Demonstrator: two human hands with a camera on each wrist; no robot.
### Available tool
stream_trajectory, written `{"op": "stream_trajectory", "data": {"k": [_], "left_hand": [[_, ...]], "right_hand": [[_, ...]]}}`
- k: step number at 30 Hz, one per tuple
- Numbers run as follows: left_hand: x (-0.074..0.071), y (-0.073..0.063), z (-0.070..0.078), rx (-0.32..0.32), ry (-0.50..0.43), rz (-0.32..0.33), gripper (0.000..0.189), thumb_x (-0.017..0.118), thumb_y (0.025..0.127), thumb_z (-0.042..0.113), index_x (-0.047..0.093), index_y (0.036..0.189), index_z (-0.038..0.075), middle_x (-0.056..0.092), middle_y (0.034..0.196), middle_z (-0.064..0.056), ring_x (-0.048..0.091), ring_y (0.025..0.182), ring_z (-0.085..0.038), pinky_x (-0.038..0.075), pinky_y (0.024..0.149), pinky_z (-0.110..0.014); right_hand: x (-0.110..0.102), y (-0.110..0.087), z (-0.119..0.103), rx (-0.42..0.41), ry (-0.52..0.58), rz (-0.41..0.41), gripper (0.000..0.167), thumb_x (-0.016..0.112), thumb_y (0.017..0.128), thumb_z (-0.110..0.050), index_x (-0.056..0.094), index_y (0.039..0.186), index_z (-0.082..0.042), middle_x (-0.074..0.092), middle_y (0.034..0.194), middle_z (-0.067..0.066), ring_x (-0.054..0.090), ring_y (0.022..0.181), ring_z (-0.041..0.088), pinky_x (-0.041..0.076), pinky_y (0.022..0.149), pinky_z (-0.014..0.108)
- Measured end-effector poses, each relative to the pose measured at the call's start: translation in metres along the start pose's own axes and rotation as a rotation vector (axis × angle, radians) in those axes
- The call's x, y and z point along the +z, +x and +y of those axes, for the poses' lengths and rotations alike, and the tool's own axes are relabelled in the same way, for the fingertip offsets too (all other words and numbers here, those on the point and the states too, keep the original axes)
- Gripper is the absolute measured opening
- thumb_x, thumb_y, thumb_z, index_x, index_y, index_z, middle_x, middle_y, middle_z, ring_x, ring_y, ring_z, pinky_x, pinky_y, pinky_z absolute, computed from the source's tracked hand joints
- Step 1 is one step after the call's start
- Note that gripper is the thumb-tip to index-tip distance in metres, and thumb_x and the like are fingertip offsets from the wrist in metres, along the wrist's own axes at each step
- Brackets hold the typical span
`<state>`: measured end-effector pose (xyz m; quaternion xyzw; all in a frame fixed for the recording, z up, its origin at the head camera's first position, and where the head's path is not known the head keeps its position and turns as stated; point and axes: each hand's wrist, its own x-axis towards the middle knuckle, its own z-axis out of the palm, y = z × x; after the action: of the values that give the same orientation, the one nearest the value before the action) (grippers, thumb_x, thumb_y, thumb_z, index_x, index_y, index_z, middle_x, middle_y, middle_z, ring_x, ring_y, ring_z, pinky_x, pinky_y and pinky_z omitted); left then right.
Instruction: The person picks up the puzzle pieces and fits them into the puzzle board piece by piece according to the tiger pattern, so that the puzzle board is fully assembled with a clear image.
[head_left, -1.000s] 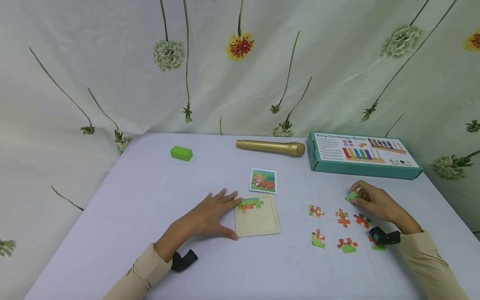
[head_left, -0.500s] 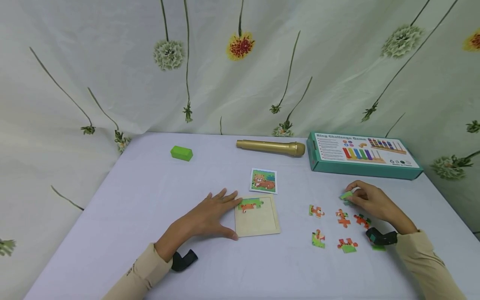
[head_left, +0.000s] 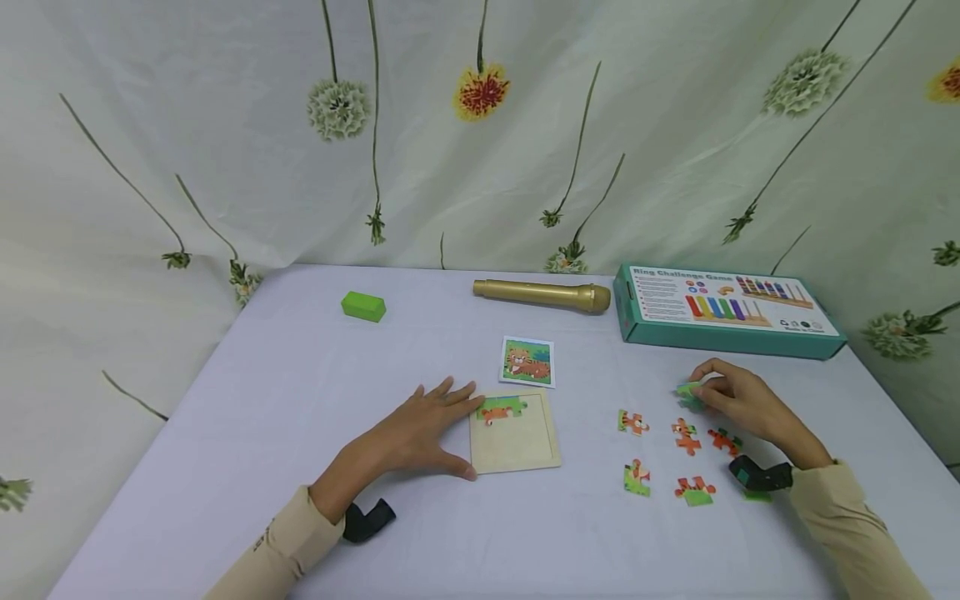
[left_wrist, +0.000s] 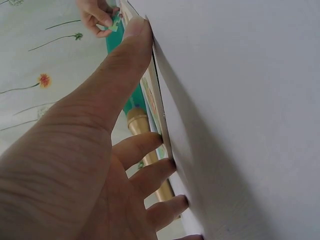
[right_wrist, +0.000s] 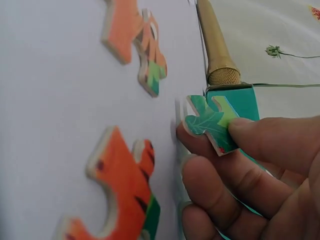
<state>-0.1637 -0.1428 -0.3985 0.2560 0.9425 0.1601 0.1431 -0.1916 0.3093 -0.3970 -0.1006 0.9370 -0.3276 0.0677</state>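
Observation:
My right hand [head_left: 746, 407] pinches a green puzzle piece [right_wrist: 212, 122] between thumb and fingers, held over the right part of the table. In the right wrist view the piece shows leaf markings, a light green patch and a small red spot. My left hand [head_left: 416, 429] rests spread at the left edge of the wooden puzzle tray [head_left: 517, 452], its fingers nearly straight and its thumb at the near left corner. Joined green and orange pieces [head_left: 501, 408] lie in the tray's upper left. Loose tiger pieces lie around my right hand, among them an orange-striped one [right_wrist: 122, 175].
A tiger picture card [head_left: 527, 362] lies just behind the tray. Farther back are a green block [head_left: 363, 306], a gold microphone [head_left: 540, 295] and a teal game box [head_left: 727, 312]. More loose pieces, such as a green-bottomed one [head_left: 695, 491], lie right of the tray.
My right hand has shifted slightly left with the green piece, which now sits flatter and more exposed past the fingertips. My left hand and the tray have stayed put.

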Motion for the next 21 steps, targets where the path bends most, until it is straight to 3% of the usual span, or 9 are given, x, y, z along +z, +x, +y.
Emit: {"op": "stream_trajectory", "data": {"k": [12, 21], "left_hand": [[-0.002, 0.0, 0.002, 0.0, -0.004, 0.002, 0.097, 0.08, 0.067, 0.057, 0.038, 0.148, 0.021, 0.026, 0.157, 0.002, 0.012, 0.147, -0.029, 0.011, 0.116, -0.057], [0.0, 0.0, 0.003, 0.001, -0.015, 0.006, 0.097, 0.081, 0.067, 0.055, 0.039, 0.148, 0.021, 0.025, 0.158, 0.004, 0.012, 0.147, -0.031, 0.011, 0.116, -0.058]], "right_hand": [[0.006, 0.005, -0.006, -0.094, 0.007, 0.015, 0.014, 0.059, 0.094, -0.01, 0.056, 0.104, -0.001, 0.063, 0.09, 0.008, 0.056, 0.072, 0.015, 0.049, 0.062, 0.022], [0.007, 0.007, -0.017, -0.145, 0.065, -0.009, 0.012, 0.06, 0.094, -0.009, 0.056, 0.103, -0.002, 0.057, 0.081, 0.006, 0.051, 0.065, 0.01, 0.042, 0.057, 0.023]]}}
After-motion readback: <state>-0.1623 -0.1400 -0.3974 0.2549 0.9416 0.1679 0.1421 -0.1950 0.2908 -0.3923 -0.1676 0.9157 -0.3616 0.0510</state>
